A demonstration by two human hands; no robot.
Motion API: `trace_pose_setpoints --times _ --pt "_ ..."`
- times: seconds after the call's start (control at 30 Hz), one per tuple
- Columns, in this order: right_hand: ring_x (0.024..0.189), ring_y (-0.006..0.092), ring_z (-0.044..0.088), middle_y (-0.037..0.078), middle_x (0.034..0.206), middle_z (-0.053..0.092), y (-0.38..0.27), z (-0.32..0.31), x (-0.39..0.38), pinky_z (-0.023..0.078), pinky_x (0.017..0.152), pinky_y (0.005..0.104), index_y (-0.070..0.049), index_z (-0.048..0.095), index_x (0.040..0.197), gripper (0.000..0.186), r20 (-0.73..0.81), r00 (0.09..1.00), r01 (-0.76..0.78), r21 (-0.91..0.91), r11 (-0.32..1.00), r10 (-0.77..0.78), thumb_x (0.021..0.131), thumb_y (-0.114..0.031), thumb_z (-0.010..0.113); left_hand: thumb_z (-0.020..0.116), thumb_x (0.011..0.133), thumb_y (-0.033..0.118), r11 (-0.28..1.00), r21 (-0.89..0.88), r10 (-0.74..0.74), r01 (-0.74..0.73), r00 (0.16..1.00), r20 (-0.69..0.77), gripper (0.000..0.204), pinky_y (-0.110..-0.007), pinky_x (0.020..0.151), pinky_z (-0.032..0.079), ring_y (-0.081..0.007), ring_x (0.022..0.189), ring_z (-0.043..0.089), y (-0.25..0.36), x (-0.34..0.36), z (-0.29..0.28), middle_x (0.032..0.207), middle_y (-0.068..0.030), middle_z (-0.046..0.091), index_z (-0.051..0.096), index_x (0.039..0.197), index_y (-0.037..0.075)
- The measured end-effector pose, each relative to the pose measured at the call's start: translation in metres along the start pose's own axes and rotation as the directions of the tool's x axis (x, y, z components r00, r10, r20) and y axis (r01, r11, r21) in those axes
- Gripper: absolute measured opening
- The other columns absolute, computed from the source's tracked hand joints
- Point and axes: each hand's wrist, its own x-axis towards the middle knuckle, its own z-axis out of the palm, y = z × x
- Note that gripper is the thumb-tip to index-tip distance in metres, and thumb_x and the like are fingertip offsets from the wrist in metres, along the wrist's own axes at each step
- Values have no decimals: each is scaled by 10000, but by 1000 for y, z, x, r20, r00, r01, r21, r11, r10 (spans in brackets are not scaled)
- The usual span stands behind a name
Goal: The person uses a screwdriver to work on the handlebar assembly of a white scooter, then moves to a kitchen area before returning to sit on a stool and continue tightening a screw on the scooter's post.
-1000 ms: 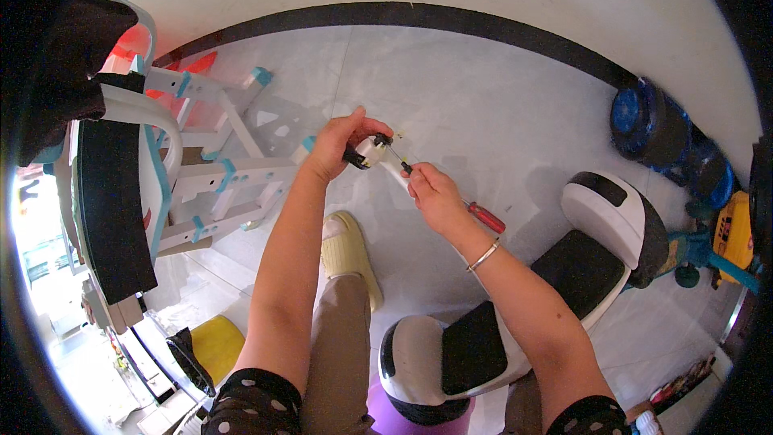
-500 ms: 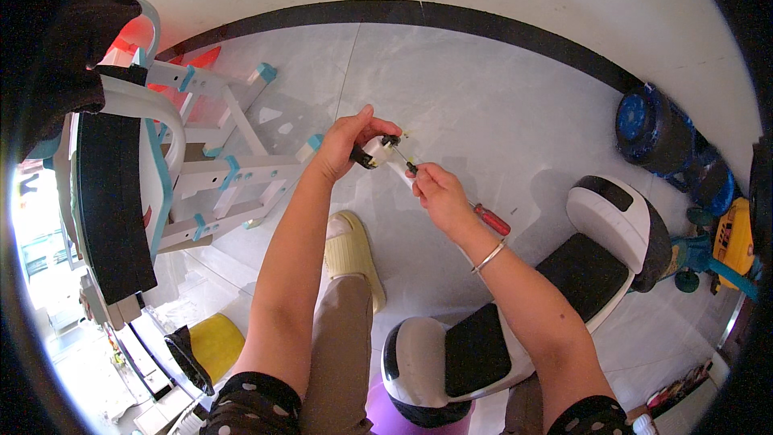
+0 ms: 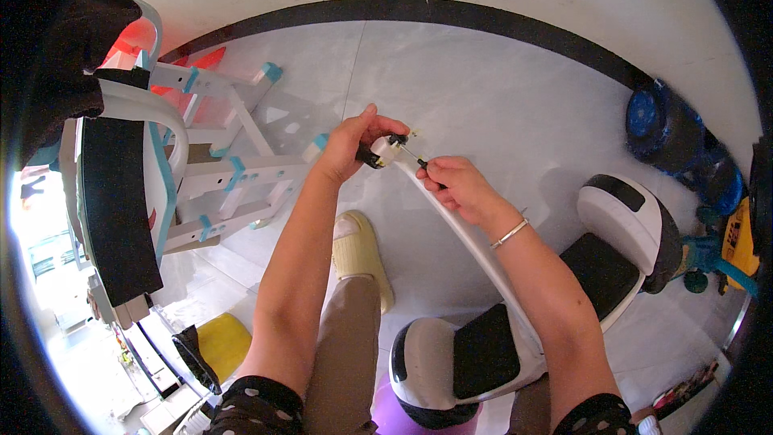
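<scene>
My left hand (image 3: 354,145) is closed around the top end of a white pole (image 3: 463,229), where small black fittings (image 3: 369,156) show beside the fingers. The pole runs down to a white two-wheeled balance scooter (image 3: 421,358) with black foot pads. Between its fingertips my right hand (image 3: 467,187) pinches a thin screwdriver (image 3: 422,163) by its black handle. Its metal shaft points up and left to a black piece (image 3: 396,140) at the pole's end. The shaft's very tip is too small to make out.
At left stands a white folding ladder (image 3: 241,173) with light-blue joints. A yellow and black bag (image 3: 221,346) lies lower left, and a purple ball-like thing (image 3: 392,415) is under the scooter. Blue-black wheels (image 3: 654,125) and a yellow toy (image 3: 734,246) stand at the right wall.
My right hand and forearm have shifted slightly right and down, uncovering more of the pole. A red-handled screwdriver seen beside that forearm is out of sight now. The left hand has barely moved.
</scene>
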Motion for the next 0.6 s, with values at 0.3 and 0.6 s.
trace_pose_setpoints --times 0.3,0.6 --pt "581 216 517 94 630 543 21 23 6 397 523 357 -9 599 844 183 -217 818 211 -748 629 -532 874 -179 538 346 965 409 997 -73 28 -29 999 -17 530 -308 832 442 -194 891 601 3 -1 4 979 -122 661 651 966 -25" --pt "668 358 616 189 732 587 21 42 -6 496 581 459 -17 554 847 120 1 590 32 -999 22 -807 779 -115 538 364 964 393 994 -90 53 -55 998 -33 493 -324 851 441 -221 915 592 6 -4 4 995 -131 648 636 849 -2"
